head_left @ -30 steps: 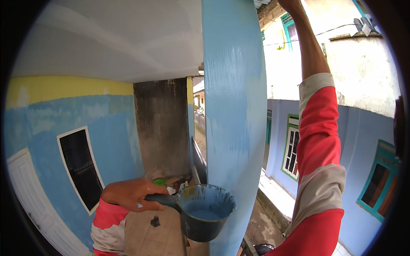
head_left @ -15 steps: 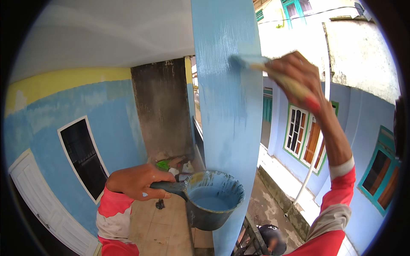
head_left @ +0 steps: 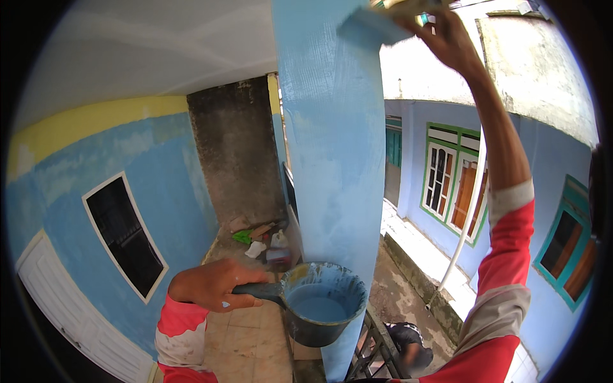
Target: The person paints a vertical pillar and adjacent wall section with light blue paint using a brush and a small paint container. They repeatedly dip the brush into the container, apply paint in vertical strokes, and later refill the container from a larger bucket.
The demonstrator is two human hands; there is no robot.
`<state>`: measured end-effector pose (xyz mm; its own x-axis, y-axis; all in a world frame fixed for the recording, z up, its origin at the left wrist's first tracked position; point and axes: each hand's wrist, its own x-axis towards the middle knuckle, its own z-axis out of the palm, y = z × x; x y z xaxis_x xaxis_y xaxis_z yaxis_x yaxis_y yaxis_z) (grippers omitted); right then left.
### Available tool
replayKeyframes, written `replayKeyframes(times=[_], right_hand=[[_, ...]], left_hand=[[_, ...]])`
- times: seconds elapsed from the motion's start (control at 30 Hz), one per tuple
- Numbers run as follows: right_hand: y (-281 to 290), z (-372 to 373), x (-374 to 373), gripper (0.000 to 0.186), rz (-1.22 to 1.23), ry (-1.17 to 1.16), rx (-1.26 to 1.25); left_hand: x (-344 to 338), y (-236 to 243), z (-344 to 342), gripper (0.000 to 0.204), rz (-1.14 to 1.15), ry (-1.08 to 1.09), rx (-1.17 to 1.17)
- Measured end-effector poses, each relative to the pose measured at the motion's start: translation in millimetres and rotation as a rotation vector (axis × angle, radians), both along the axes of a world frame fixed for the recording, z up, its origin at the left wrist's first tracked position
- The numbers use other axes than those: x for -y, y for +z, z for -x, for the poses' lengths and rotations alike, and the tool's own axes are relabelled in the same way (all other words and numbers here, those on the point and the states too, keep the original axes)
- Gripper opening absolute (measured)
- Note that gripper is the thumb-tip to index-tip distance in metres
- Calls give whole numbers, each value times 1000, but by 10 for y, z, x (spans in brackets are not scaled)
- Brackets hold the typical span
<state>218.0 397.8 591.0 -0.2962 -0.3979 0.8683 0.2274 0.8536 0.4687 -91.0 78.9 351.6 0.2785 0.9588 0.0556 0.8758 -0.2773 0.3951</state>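
Observation:
My left hand (head_left: 220, 285) is closed round the handle of a dark dipper (head_left: 319, 329). Light blue paint (head_left: 322, 302) lies in the dipper, and drips coat its inner wall. High at the upper edge, my right hand (head_left: 449, 39) grips a wide paintbrush (head_left: 377, 29) whose bristles are blue with paint. The bristles lie against or close to the right part of a blue pillar (head_left: 329, 159); contact is blurred. Wet streaks shine on the pillar's upper face. The dipper hangs just in front of the pillar's lower part.
A dark railing (head_left: 383, 348) stands below right, with a person (head_left: 408, 345) beyond it on the lower ground. Rubbish (head_left: 258, 246) lies by the dark wall (head_left: 236, 153). At left are a window (head_left: 124, 236) and a white door (head_left: 76, 306). A white pipe (head_left: 469, 210) rises at right.
My right hand and the paintbrush have moved up the pillar to the picture's upper edge. The dipper in my left hand stays nearly where it was. The view has shifted slightly.

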Motion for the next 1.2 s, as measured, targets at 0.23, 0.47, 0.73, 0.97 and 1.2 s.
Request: replayKeyframes(times=[0.23,0.47,0.73,0.97,1.2], right_hand=[[-212,298,-277,37,-460,-223,-145],[-1989,135,-9,33,-277,-80,132],[-240,-186,-443,19,388,74,193],[313,381,-138,17,-181,-1,-214],[-1120,295,70,29,-259,-35,53]], left_hand=[[-12,45,-83,28,98,74,-9],[49,53,-40,28,93,84,-5],[-34,146,-155,32,127,100,-40],[91,147,-160,36,117,147,-36],[145,69,-98,33,-74,32,-64]])
